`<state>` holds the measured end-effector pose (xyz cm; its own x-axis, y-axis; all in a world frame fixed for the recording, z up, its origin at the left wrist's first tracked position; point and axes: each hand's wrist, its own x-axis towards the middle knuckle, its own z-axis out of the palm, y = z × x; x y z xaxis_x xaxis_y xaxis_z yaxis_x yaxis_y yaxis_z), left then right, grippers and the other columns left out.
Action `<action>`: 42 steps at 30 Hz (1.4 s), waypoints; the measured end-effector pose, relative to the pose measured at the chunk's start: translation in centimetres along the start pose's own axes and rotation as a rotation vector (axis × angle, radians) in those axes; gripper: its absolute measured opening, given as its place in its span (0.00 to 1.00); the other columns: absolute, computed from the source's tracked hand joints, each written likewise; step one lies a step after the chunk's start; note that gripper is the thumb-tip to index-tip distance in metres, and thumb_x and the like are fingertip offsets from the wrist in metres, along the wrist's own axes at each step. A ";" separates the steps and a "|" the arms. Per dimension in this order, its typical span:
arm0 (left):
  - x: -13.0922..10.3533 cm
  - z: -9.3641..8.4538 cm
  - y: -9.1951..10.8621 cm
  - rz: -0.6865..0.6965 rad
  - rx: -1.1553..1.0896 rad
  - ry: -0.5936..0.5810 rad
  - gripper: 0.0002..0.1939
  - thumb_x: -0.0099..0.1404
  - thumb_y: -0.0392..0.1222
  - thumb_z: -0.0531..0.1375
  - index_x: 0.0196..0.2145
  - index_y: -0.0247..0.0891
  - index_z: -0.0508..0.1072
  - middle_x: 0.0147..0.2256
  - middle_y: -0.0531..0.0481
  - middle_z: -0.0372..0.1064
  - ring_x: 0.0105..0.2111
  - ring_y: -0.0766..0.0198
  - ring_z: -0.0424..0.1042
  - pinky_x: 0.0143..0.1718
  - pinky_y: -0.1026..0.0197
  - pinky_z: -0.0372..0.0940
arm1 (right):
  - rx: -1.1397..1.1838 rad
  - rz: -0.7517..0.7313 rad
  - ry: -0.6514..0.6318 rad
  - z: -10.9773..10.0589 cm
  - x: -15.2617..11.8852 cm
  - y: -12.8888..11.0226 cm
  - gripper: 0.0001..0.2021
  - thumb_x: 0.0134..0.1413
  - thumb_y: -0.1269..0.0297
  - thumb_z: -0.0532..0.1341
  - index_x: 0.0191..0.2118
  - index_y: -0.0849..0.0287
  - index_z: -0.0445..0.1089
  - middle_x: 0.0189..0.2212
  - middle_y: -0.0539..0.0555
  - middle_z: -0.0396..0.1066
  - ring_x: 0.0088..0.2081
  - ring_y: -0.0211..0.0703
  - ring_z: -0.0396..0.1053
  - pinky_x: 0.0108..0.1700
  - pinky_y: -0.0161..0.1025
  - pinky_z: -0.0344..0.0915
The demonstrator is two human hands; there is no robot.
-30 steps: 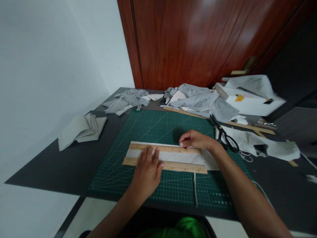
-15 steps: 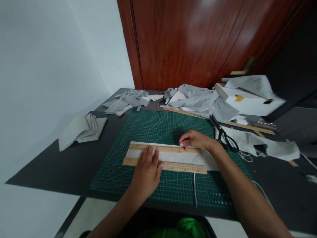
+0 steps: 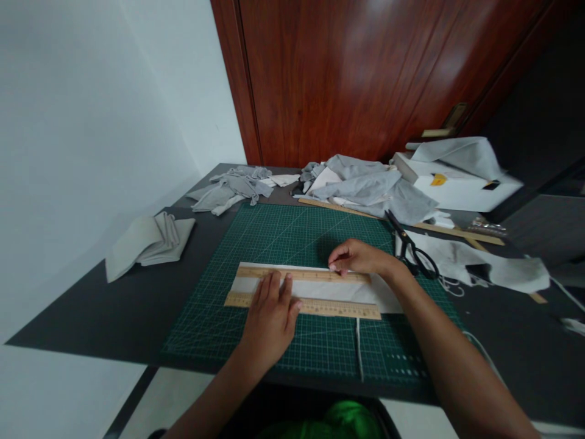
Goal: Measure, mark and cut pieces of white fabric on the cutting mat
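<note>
A strip of white cloth (image 3: 384,294) lies crosswise on a green cutting mat (image 3: 274,231). Two wooden rulers rest on it, roughly parallel: the far ruler (image 3: 311,275) near its upper edge, the near ruler (image 3: 338,308) along its lower edge. My left hand (image 3: 270,320) lies palm down with fingers apart, fingertips on the far ruler and thumb by the near one. At the far ruler's upper edge, right of centre, my right hand (image 3: 354,256) is closed in a pinch. Whatever sits between its fingertips is too small to make out.
Black scissors (image 3: 414,250) lie on the mat's right edge beside a white cloth piece (image 3: 512,273). A folded cloth (image 3: 158,238) is at left. Grey scraps (image 3: 237,186), a cloth heap (image 3: 365,180), a long wooden ruler (image 3: 340,208) and a white box (image 3: 457,183) line the back.
The view has shifted slightly. My right fingertips have dipped a little towards the far ruler's upper edge; my left hand stays on the rulers.
</note>
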<state>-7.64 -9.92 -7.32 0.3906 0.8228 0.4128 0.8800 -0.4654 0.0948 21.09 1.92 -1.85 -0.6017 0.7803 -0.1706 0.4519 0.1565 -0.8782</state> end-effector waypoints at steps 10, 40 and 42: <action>0.0 0.0 0.0 -0.007 -0.012 -0.008 0.27 0.76 0.46 0.51 0.67 0.32 0.61 0.66 0.29 0.59 0.66 0.38 0.60 0.66 0.34 0.60 | -0.044 0.013 0.001 0.0 0.1 0.1 0.13 0.54 0.55 0.67 0.30 0.61 0.79 0.22 0.50 0.74 0.25 0.38 0.70 0.31 0.34 0.62; 0.1 -0.2 0.1 -0.012 -0.017 0.007 0.25 0.76 0.46 0.52 0.66 0.34 0.64 0.64 0.32 0.61 0.65 0.39 0.61 0.66 0.35 0.60 | -0.122 -0.221 0.466 -0.3 -0.2 -1.2 0.14 0.57 0.51 0.67 0.32 0.58 0.73 0.27 0.51 0.72 0.30 0.41 0.67 0.34 0.37 0.61; 0.1 -0.3 0.2 -0.014 -0.014 0.010 0.26 0.76 0.46 0.52 0.66 0.33 0.63 0.64 0.32 0.61 0.65 0.39 0.61 0.66 0.35 0.60 | -0.026 -0.279 0.728 -0.4 0.0 -1.4 0.19 0.53 0.48 0.71 0.28 0.55 0.66 0.25 0.48 0.66 0.28 0.39 0.62 0.32 0.37 0.59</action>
<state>-7.53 -9.98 -6.94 0.3757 0.8261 0.4200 0.8815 -0.4584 0.1130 20.72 1.98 -0.46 -0.1160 0.9095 0.3992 0.3682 0.4126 -0.8332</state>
